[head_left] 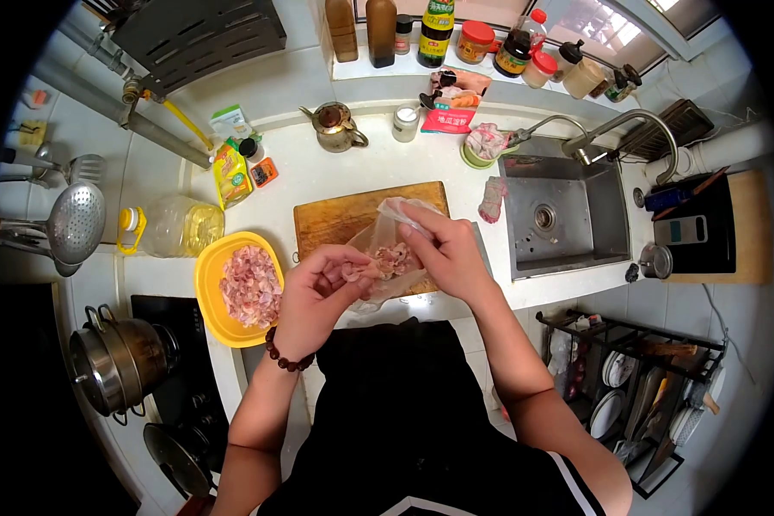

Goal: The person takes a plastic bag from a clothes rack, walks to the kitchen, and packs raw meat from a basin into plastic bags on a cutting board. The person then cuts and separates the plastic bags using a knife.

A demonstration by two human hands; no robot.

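Black shirt (396, 396): nearest the camera, filling the lower middle, in front of the desk (275, 185)
Left hand (318, 282): fingers curled and nearly closed, seemingly pinching a meat piece (359, 272) at the bag's mouth; beaded bracelet (287, 353) on the wrist
Right hand (445, 251): thumb and fingers drawn together on the plastic bag (371, 230) – they grip it by its upper edge, at the right side
Plastic bag: thin and clear, over the near part of the wooden cutting board (325, 218), its mouth spread between the hands; whether its base rests there I cannot tell
Bagged meat (395, 258): pink chunks showing through and above the film, right beside the left fingers
Yellow bowl (204, 292): left of the board, holding a heap of similar meat (249, 288)
Handling, meat: likely soft, wet and slippery – small pieces best pinched between thumb and fingertips or scooped from below
Handling, bag: the film looks light, limp and easily torn, with the weight sagging low; a gathered fold of the rim should give the surest hold
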